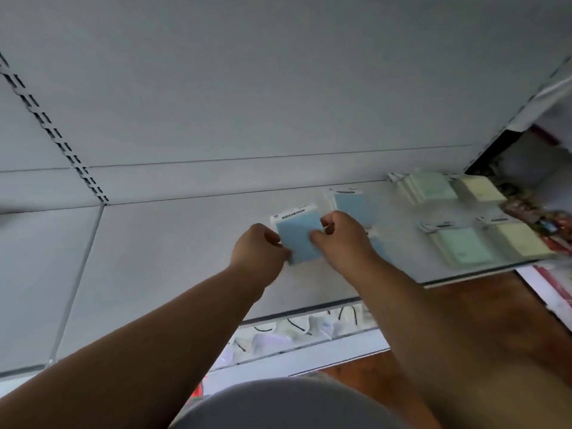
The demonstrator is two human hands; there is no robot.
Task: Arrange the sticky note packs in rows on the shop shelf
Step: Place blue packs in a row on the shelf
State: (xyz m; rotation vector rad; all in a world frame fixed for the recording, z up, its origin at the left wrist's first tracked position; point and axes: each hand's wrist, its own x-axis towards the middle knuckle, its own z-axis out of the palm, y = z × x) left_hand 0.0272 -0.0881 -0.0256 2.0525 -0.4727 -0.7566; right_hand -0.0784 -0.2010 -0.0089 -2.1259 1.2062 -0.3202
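Observation:
A stack of blue sticky note packs (296,233) is held over the white shelf (173,243) between both hands. My left hand (258,249) grips its left edge and my right hand (343,239) grips its right edge. Behind my right hand another blue pack (351,202) lies on the shelf, and a further blue pack (380,247) is partly hidden by my right wrist. To the right lie green packs at the back (428,187) and at the front (462,247), with yellow packs at the back (479,188) and front (518,239).
The shelf's front edge (309,309) runs below my wrists. A lower shelf (303,331) holds pale packaged goods. Colourful items (538,218) crowd the far right. A slotted upright (55,134) crosses the back panel at left. Brown floor (479,308) shows at lower right.

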